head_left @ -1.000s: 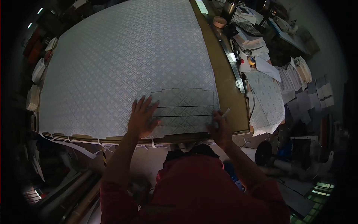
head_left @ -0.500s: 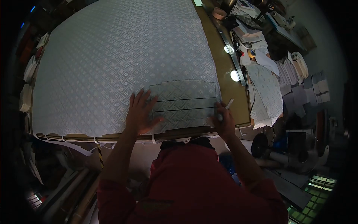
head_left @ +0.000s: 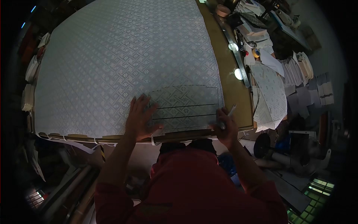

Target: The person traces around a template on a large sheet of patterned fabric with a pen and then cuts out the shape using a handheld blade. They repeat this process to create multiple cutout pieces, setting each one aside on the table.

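Observation:
A pale patterned fabric (head_left: 112, 63) covers most of the table. Near its front edge lies a clear template (head_left: 184, 100) with dark lines, and the fabric's pattern shows through it. My left hand (head_left: 140, 117) rests with fingers spread at the template's left edge. At the right edge is my right hand (head_left: 226, 128), its fingers closed round a pale pen-like tool (head_left: 232, 110) that points up and to the right.
A long metal ruler (head_left: 236, 56) lies on the brown table edge (head_left: 242, 108) at the right. Beyond it are a tape roll (head_left: 256, 53), papers and fabric pieces (head_left: 271, 97). A fan (head_left: 304, 155) stands at the lower right. Stacked bundles (head_left: 28, 98) line the left side.
The template sits slightly lower in the view, with both hands still at its sides. The table's right-hand items have shifted a little right and down in the view.

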`<control>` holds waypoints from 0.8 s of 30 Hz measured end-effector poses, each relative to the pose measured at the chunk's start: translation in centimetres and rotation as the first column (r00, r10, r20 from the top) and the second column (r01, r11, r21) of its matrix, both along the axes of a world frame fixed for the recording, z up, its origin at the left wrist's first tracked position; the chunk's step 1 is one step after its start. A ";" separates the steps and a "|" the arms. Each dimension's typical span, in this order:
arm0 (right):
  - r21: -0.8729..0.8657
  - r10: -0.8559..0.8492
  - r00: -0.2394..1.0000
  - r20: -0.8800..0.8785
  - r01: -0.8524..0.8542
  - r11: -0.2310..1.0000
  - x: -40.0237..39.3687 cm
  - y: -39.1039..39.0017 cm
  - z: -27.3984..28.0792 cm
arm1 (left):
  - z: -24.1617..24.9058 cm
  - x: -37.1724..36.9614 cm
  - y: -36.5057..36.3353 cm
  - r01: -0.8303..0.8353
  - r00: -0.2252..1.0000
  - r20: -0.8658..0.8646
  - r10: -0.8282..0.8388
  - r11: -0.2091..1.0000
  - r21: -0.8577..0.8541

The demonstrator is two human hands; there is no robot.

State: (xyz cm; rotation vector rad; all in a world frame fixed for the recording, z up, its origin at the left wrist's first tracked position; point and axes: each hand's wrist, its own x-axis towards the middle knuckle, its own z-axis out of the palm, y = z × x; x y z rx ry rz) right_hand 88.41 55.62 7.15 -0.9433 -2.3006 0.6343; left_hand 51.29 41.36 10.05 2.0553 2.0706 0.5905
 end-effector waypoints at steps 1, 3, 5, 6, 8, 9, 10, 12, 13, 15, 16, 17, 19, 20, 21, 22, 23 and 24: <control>0.014 0.006 1.000 -0.027 -0.006 1.000 0.1 0.1 -0.2 | 0.0 -0.1 0.0 -0.002 1.000 0.000 0.002 1.000 -0.006; 0.021 0.014 0.999 -0.051 -0.013 1.000 0.2 0.1 -0.5 | -0.1 0.0 0.0 0.000 1.000 0.006 0.000 1.000 0.015; 0.031 -0.016 1.000 -0.004 0.016 0.999 0.2 -0.1 -0.5 | 0.0 0.0 0.1 -0.003 1.000 0.003 0.003 1.000 0.001; 0.024 -0.016 1.000 -0.003 0.016 1.000 0.2 -0.2 -0.5 | 0.1 0.0 0.1 -0.002 1.000 -0.006 0.002 1.000 0.000; 0.062 0.002 0.999 -0.035 0.000 0.998 0.2 0.0 -0.5 | -0.1 0.0 0.1 0.000 1.000 -0.009 0.000 1.000 0.002; 0.064 0.003 0.999 -0.037 0.000 0.998 0.2 0.1 -0.4 | -0.1 0.0 0.1 0.003 1.000 -0.010 -0.003 1.000 0.006; 0.054 0.003 1.000 -0.018 -0.002 0.999 0.2 0.1 -0.3 | 0.0 -0.1 0.1 0.004 1.000 -0.011 -0.004 1.000 0.007; 0.044 0.004 1.000 0.002 -0.004 0.999 0.3 0.0 -0.3 | 0.2 -0.2 0.0 0.011 0.999 -0.039 -0.012 0.999 -0.035; 0.068 0.016 1.000 -0.005 -0.016 0.998 0.2 0.1 -0.3 | 0.1 -0.1 0.0 0.009 0.999 -0.040 -0.010 0.999 -0.033; 0.087 0.027 1.000 -0.015 -0.025 0.996 0.2 0.0 -0.5 | -0.1 0.0 -0.3 0.011 0.999 -0.040 -0.012 1.000 -0.010; 0.087 0.027 1.000 -0.012 -0.026 0.996 0.2 0.0 -0.6 | -0.2 0.0 -0.4 0.015 0.999 -0.042 -0.015 1.000 -0.014; 0.089 0.025 1.000 -0.009 -0.024 0.996 0.2 0.0 -0.6 | -0.2 0.1 -0.4 0.012 0.999 -0.049 -0.013 1.000 -0.014; 0.084 0.014 1.000 0.004 -0.014 0.996 0.1 -0.1 -0.4 | -0.2 0.2 -0.2 0.015 0.998 -0.054 -0.015 1.000 -0.008; 0.076 0.011 1.000 0.019 -0.012 0.997 0.0 -0.1 -0.3 | -0.2 0.2 -0.2 0.009 0.998 -0.054 -0.009 1.000 -0.016; 0.076 0.010 1.000 0.018 -0.012 0.997 0.0 -0.1 -0.3 | -0.2 0.2 -0.3 0.001 0.998 -0.056 -0.002 1.000 -0.025; 0.090 0.000 1.000 0.004 0.000 0.996 -0.1 -0.2 -0.2 | -0.2 0.2 -0.3 0.000 0.998 -0.057 -0.002 1.000 -0.027; 0.102 -0.010 1.000 -0.012 0.011 0.995 -0.2 -0.4 -0.2 | -0.3 0.3 -0.4 -0.001 0.999 -0.050 0.000 1.000 -0.020; 0.099 -0.011 1.000 -0.015 0.012 0.995 -0.4 -0.5 0.1 | -0.4 0.2 -0.3 -0.002 0.999 -0.044 0.002 1.000 -0.011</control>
